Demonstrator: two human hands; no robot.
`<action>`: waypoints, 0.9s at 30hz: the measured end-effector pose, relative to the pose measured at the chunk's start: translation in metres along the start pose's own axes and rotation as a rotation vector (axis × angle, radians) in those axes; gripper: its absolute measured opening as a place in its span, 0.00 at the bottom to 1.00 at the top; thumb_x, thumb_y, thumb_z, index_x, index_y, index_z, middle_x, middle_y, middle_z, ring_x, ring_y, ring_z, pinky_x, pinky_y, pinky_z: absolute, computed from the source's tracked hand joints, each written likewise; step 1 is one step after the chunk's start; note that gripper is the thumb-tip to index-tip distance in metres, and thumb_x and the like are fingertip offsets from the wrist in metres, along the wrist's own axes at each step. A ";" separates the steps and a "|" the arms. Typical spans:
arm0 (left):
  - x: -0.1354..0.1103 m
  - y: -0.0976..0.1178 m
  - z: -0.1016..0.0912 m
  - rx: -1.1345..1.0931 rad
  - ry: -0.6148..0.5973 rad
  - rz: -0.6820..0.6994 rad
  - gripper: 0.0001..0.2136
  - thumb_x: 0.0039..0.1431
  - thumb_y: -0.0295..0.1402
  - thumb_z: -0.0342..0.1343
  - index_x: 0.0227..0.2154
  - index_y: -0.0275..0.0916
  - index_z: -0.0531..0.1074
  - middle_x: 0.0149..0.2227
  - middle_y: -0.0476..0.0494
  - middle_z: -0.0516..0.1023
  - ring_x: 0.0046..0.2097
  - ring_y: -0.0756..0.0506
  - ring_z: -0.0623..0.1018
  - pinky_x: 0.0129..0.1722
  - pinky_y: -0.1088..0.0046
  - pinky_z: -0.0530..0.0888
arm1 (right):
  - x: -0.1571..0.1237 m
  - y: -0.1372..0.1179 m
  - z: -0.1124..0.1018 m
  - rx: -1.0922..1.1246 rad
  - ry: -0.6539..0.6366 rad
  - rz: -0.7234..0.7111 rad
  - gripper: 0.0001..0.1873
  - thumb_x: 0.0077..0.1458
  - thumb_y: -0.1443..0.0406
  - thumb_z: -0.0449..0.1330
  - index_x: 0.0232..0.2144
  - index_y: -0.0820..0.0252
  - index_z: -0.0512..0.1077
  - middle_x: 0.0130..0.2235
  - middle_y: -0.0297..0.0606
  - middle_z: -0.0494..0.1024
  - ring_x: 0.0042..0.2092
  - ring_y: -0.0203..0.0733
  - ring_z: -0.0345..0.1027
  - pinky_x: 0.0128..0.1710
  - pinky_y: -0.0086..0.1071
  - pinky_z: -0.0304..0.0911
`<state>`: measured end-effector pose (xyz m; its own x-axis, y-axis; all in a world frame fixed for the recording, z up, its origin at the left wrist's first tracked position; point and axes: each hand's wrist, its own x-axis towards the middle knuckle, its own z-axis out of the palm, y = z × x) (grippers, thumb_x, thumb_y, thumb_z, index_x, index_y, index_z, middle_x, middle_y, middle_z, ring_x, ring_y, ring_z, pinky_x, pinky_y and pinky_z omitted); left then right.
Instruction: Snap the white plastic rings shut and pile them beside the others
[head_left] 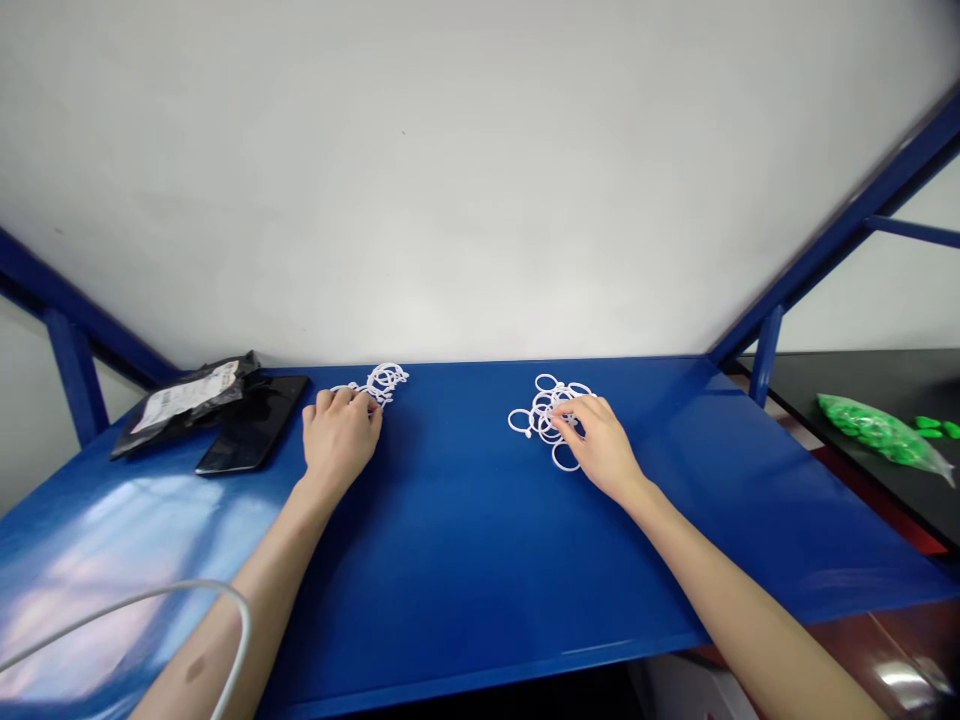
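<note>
Two loose heaps of thin white plastic rings, each ring with a small nub, lie on the blue table. My left hand (341,430) rests against the left heap of rings (388,378), back of the hand up. Its fingers curl down and partly cover that heap, so what lies in them is hidden. Over the right heap of rings (547,410), my right hand (600,440) pinches thumb and forefinger together at a white ring. Several rings there overlap, and one ring (565,458) lies at the near edge of the heap.
On the left, a black plastic packet (187,400) with a white label overlaps a dark phone (255,425). A white cable (135,598) crosses my left forearm. A bag of green pieces (881,432) lies on a black surface to the right. Blue frame bars flank the table (465,560).
</note>
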<state>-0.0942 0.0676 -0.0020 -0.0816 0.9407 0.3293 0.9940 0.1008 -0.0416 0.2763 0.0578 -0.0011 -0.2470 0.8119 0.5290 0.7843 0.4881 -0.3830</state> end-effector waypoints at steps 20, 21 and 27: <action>-0.068 0.100 -0.033 -0.727 0.280 0.819 0.06 0.68 0.26 0.54 0.34 0.40 0.71 0.32 0.48 0.80 0.34 0.47 0.75 0.35 0.69 0.72 | -0.025 -0.064 0.005 0.354 -0.164 -0.355 0.10 0.71 0.67 0.54 0.50 0.56 0.72 0.42 0.40 0.82 0.43 0.42 0.78 0.43 0.36 0.76; -0.069 0.101 -0.032 -0.737 0.260 0.824 0.05 0.68 0.26 0.54 0.35 0.40 0.71 0.33 0.47 0.80 0.34 0.47 0.75 0.36 0.69 0.72 | -0.026 -0.064 0.006 0.358 -0.154 -0.362 0.10 0.71 0.67 0.54 0.50 0.56 0.72 0.42 0.40 0.82 0.43 0.42 0.79 0.44 0.36 0.76; -0.067 0.095 -0.027 -0.734 0.186 0.844 0.06 0.71 0.30 0.52 0.37 0.40 0.72 0.34 0.46 0.81 0.36 0.47 0.75 0.37 0.69 0.72 | -0.027 -0.062 0.009 0.348 -0.111 -0.320 0.07 0.71 0.65 0.55 0.47 0.55 0.72 0.43 0.40 0.84 0.43 0.42 0.80 0.43 0.36 0.77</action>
<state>0.0074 0.0055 -0.0027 0.5858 0.5493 0.5959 0.5340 -0.8147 0.2261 0.2296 0.0085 0.0012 -0.5186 0.6238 0.5848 0.4271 0.7815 -0.4548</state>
